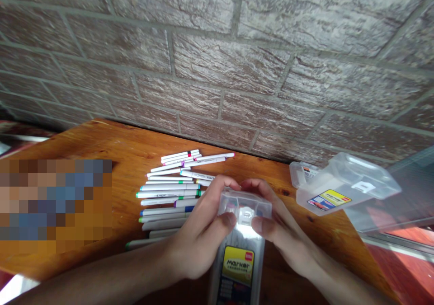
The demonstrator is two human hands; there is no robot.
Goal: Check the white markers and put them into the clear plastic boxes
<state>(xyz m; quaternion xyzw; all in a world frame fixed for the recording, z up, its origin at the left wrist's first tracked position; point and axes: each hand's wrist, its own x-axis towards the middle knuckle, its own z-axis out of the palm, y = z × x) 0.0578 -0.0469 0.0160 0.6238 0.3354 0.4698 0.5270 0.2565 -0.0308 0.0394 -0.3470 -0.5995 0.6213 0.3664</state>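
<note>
A clear plastic marker case (237, 269) with a yellow and dark label stands close in front of me. My left hand (206, 228) is closed on the left side of its lid, thumb beside the white latch (247, 215). From the right, my right hand (278, 223) grips the same lid, its thumb on the other side of the latch. Through the cloudy plastic a few marker ends show faintly. Several white markers (169, 187) with coloured bands lie in a loose column on the table, left of and beyond my hands; my left arm hides some of them.
A second clear case (346, 187) with a like label lies at the right table edge, beside a small clear plastic piece (301, 174). Behind the wooden table (122, 142) rises a brick-patterned wall (210, 70). A blurred-out patch (54, 201) covers the left side.
</note>
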